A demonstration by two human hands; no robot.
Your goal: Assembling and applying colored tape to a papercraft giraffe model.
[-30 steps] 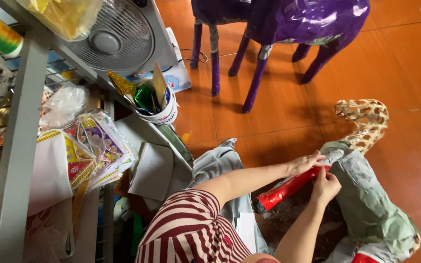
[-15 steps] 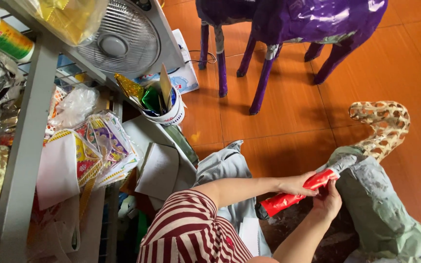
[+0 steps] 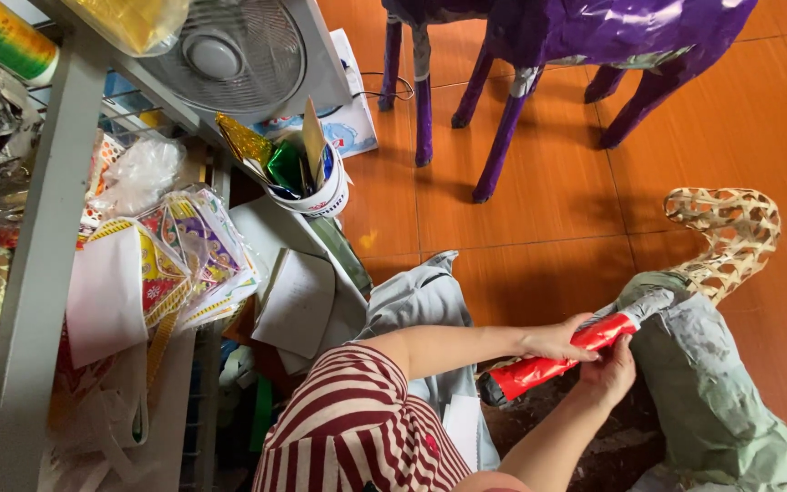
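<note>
A red foil-wrapped leg (image 3: pixel 553 357) of an animal figure is gripped by both hands, low on the right side of the view, above the orange tiled floor (image 3: pixel 557 228). The left hand (image 3: pixel 557 339) is closed over the upper side of the red leg, near its middle. The right hand (image 3: pixel 610 372) is clasped on it from below, fingers curled around the foil. The dark lower tip of the leg is pointed down-left; the upper end is joined to the grey-green paper-covered body (image 3: pixel 712 401) of the figure. A bare woven bamboo neck-and-head frame (image 3: pixel 726 237) is seen rising from that body, uncovered.

A striped red-and-white sleeve (image 3: pixel 357 428) is seen at bottom centre. A grey cloth (image 3: pixel 421 301) is spread on the floor beside the arms.

Farther back, a purple foil-covered animal figure (image 3: pixel 576 36) is stood on four legs on the tiles. At upper left a white fan (image 3: pixel 229 50) is set by a grey metal shelf frame (image 3: pixel 47 228). A white cup (image 3: pixel 316 187) stuffed with gold and green foil scraps is placed just below the fan. Bagged printed paper packs (image 3: pixel 184 260) and white sheets (image 3: pixel 298 296) are piled by the shelf. A green-labelled can (image 3: pixel 2 36) is seen at top left.
</note>
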